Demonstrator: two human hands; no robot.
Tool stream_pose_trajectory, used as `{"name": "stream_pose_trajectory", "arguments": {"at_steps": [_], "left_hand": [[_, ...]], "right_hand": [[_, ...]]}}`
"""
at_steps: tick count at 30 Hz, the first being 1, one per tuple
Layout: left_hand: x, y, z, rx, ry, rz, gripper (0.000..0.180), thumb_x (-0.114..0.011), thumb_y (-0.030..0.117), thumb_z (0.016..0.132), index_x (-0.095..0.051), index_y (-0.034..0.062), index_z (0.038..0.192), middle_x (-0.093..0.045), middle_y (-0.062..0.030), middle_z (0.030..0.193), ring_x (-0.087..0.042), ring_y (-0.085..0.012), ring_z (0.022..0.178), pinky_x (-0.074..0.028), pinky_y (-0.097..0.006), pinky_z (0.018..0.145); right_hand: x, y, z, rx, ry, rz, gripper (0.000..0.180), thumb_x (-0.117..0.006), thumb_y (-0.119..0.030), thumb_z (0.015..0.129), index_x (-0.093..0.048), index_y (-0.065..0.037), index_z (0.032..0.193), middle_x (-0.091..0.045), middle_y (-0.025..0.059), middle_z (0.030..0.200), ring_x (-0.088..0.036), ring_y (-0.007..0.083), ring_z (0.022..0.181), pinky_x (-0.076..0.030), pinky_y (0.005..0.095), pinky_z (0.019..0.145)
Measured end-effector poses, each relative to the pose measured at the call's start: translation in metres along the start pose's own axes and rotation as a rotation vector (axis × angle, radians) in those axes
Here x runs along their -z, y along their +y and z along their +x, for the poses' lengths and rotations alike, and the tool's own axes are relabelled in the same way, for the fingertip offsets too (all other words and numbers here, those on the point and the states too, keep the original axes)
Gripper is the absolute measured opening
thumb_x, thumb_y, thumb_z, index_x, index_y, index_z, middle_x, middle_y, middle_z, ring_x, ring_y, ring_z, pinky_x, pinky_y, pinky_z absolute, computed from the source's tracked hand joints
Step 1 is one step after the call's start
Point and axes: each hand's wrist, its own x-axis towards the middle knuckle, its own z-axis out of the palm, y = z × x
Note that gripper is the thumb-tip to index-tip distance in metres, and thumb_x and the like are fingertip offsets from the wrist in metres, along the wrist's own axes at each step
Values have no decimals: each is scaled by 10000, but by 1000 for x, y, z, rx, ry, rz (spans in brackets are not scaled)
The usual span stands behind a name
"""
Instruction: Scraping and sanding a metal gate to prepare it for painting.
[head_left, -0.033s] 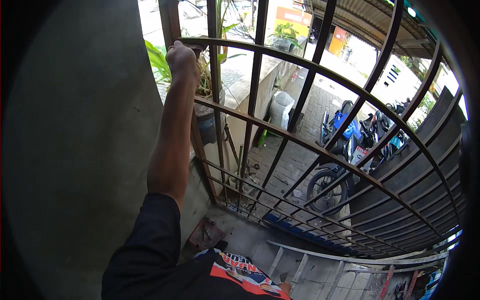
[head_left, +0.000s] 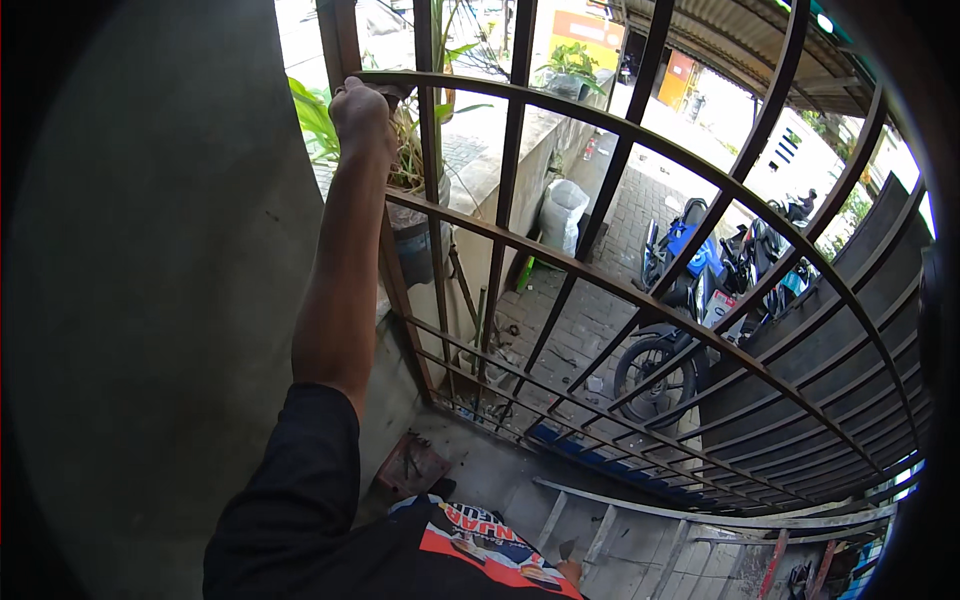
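My left arm reaches up to the top left of a brown metal grille (head_left: 515,170). There my left hand (head_left: 360,118) is closed in a fist against the corner where the upper crossbar (head_left: 470,88) meets the end upright (head_left: 340,45). A small brownish flat piece (head_left: 396,92) shows beside the fingers, under the crossbar; I cannot make out what it is. Only a bit of my right hand (head_left: 571,573) shows at the lower edge, past my shirt. A small dark grey pointed thing (head_left: 567,550) lies just above it; the right fingers are hidden.
A grey wall (head_left: 170,270) fills the left side. Below stand a wooden ladder (head_left: 680,535) lying along the grille and a reddish box (head_left: 412,462) with tools. Beyond the bars are a potted plant (head_left: 412,240), a white sack (head_left: 563,215) and a blue motorcycle (head_left: 690,250).
My left hand has shifted very slightly up and left at the corner of the grille. Otherwise the scene looks the same.
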Motion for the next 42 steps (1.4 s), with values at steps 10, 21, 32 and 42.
{"name": "stream_pose_trajectory", "arguments": {"at_steps": [10,21,32,42], "left_hand": [[50,19,4,-49,-77,93,245,-427,149,998,-499,-58,1108,-596,-152,1048,-653,-235,870,-575,-319,754],[48,49,-99,205,-175,135,272,-369,173,1025,-489,-53,1119,-599,-163,1038,-648,-189,796,-548,-234,605],[-14,-41,-50,514,-57,-414,305,-292,109,995,-406,-110,1174,-534,-238,1112,-637,-264,882,-588,-345,734],[-37,-7,-46,460,-61,-373,345,-259,109,961,-368,-131,1184,-497,-251,1101,-624,-276,888,-600,-392,768]], "right_hand": [[91,-85,-20,71,83,69,216,-650,-168,798,-665,17,908,-670,232,903,-654,373,885,-492,434,788],[61,-51,-20,7,-67,36,268,-652,-247,775,-682,5,858,-675,233,911,-651,394,910,-506,441,775],[69,-80,-48,4,16,199,207,-620,-196,772,-684,-13,846,-688,196,814,-680,351,799,-519,430,718],[64,-46,-45,36,-43,-184,277,-657,-245,773,-694,4,887,-675,236,900,-666,371,894,-521,426,791]]}}
